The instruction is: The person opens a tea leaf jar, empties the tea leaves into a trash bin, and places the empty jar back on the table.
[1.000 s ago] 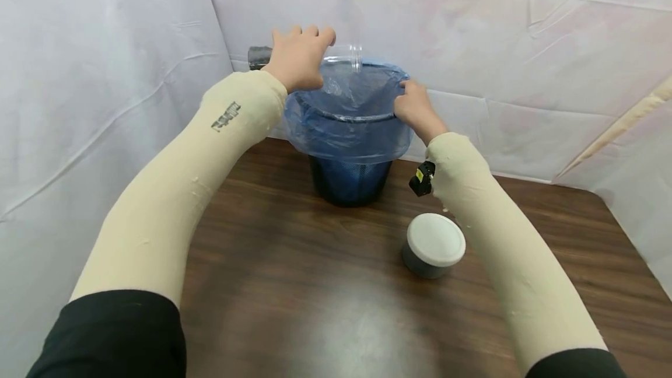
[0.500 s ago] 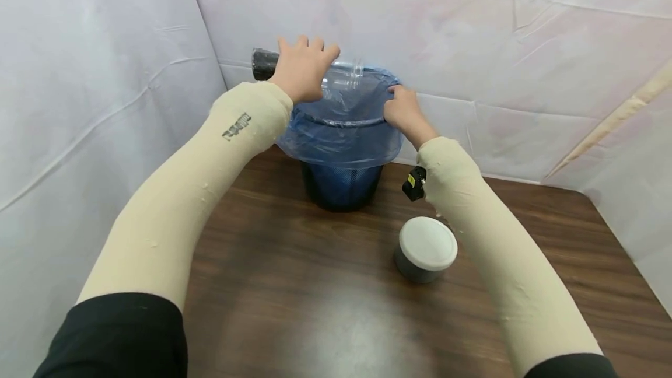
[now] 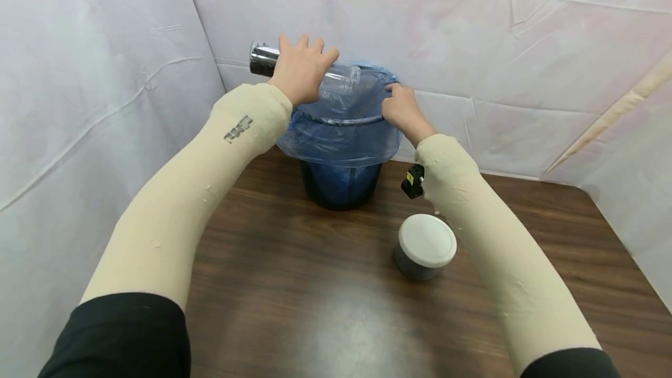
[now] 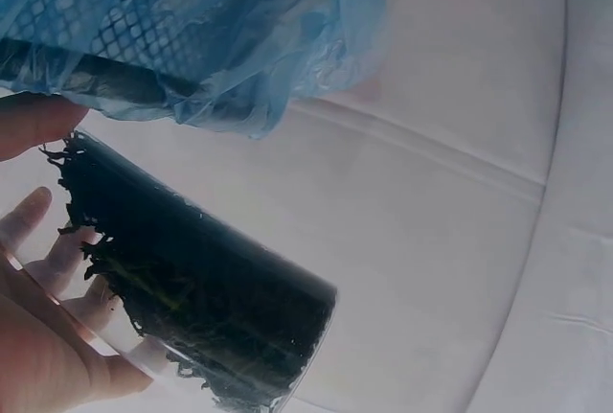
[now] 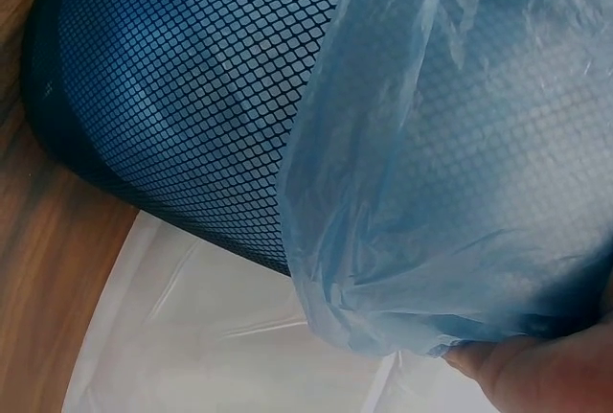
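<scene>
My left hand grips a clear plastic jar around its middle. Tilted, the jar has its mouth low over the bin opening and its base raised to the left. Dark, dry, leafy shreds like tea leaves are packed in the base end, as the left wrist view shows. A blue plastic bag lines a black mesh bin and folds down over its outside. At the bin's right rim, my right hand grips the bag's edge; its thumb presses on the plastic in the right wrist view.
A round grey tub with a white lid stands on the brown wooden table, in front of the bin to the right. White cloth walls rise closely behind the bin and on the left.
The jar has gone from about level to tilted, its mouth dropping toward the bin. My right hand keeps its grip on the bag's edge. The head view has shifted slightly.
</scene>
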A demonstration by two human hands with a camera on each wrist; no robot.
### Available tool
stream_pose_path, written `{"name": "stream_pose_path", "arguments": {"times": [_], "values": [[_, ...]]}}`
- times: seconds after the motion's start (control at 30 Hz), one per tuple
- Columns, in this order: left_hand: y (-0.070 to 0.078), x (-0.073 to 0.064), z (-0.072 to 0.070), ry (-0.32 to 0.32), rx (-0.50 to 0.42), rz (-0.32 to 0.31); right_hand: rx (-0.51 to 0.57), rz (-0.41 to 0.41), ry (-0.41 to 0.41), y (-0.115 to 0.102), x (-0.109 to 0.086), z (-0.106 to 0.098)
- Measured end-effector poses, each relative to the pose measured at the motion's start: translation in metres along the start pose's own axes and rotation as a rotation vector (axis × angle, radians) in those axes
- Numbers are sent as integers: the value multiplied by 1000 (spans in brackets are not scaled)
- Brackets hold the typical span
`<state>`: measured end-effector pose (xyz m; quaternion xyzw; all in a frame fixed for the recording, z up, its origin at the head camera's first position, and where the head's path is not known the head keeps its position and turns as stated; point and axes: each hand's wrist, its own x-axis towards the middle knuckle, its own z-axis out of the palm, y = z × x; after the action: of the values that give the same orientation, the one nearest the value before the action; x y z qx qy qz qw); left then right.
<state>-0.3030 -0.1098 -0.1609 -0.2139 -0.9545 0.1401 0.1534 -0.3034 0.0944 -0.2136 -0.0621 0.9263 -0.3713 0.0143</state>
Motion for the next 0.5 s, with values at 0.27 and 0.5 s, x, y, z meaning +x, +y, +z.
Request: {"name": "stream_pose_path", "arguments": {"times": [0.27, 0.5], "values": [[-3, -3, 4, 0, 33, 2, 3, -13, -9, 0, 0, 1], [-8, -6, 6, -1, 44, 13, 16, -28, -11, 0, 0, 3]]}}
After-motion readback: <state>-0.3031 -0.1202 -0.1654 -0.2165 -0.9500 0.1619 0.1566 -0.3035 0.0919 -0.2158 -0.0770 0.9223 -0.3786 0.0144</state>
